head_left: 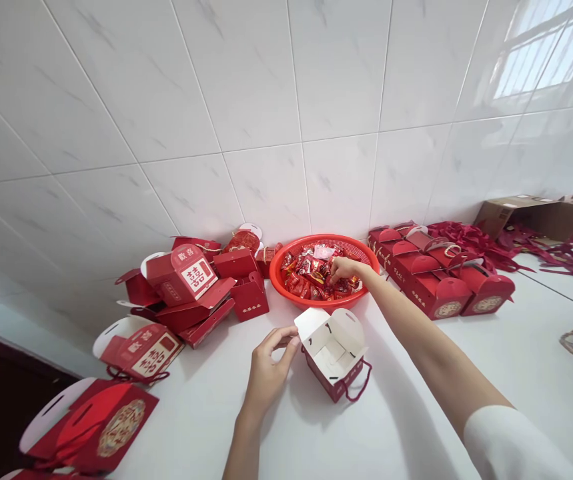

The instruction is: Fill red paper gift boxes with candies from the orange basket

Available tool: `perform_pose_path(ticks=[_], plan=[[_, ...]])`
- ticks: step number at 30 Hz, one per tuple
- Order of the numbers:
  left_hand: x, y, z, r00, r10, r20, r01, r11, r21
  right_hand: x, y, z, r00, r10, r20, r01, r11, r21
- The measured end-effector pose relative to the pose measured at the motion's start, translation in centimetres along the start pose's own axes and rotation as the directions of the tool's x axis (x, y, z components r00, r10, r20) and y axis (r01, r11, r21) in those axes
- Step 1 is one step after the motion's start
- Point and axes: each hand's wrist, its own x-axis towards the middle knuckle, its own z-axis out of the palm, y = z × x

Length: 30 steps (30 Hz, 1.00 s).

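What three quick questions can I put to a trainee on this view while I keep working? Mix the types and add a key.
1. Which hand is in the basket?
2. True or false: the left hand is at the open box's cord.
3. What lies in the basket?
A) Ribbons
B) Wrapped packets
C) Folded boxes

Key:
1. The right hand.
2. False: its fingertips are at the white flap.
3. B.
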Motion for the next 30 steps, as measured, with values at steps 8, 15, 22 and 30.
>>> perform_pose_path(ticks=[8,15,22,30], plan=[[0.1,0.3,0.0,0.988,0.028,-0.149,-0.037,0.998,-0.055,-2.7,-1.5,0.4,0.966,-0.144,-0.214,0.231,0.855,0.464],[0.5,0.6,0.5,0.974,-0.052,-0.221,0.005,0.978,-0.208,-6.2,-4.0,2.3,0.959,-0.168,-0.229,0.280,0.687,0.671],[2.0,2.7,1.6,0.973,-0.075,-0.220,-0.029,0.900,-0.435,-11.0,-7.7,3.6,0.876,-0.473,-0.099,0.426,0.660,0.619],[2.3,3.6,1.9,0.982,-0.036,-0.183,-0.063,0.861,-0.504,-12.4,-9.0,4.8,0.884,-0.387,-0.264,0.454,0.571,0.684]])
